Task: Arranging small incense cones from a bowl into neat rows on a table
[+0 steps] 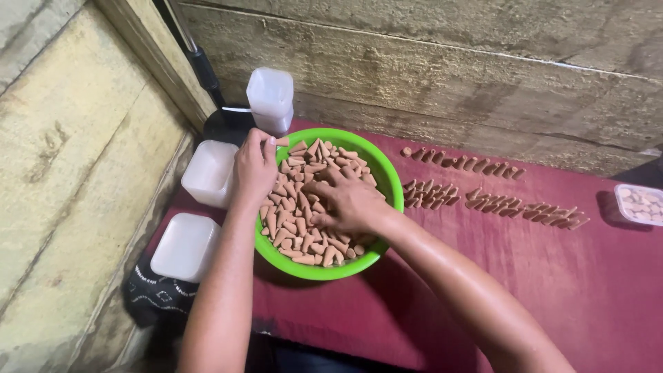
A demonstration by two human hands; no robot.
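Soft, even indoor light over a sharp centre, with wide-angle bending toward the edges.

Light fell from above and slightly in front, bright enough to saturate the round green plastic bowl (387,181) and leave a mild sheen on the translucent white plastic containers (271,97). The person's right hand (349,204) and left hand (254,169) threw only faint, short shadows on the small tan cones (297,228) beneath them; a darker shadow pooled under the bowl's near rim on the dark red cloth (587,290). The rough pale wall (483,83) looked evenly lit. Corners darkened, and straight lines bowed at the left edge. No motion blur showed.
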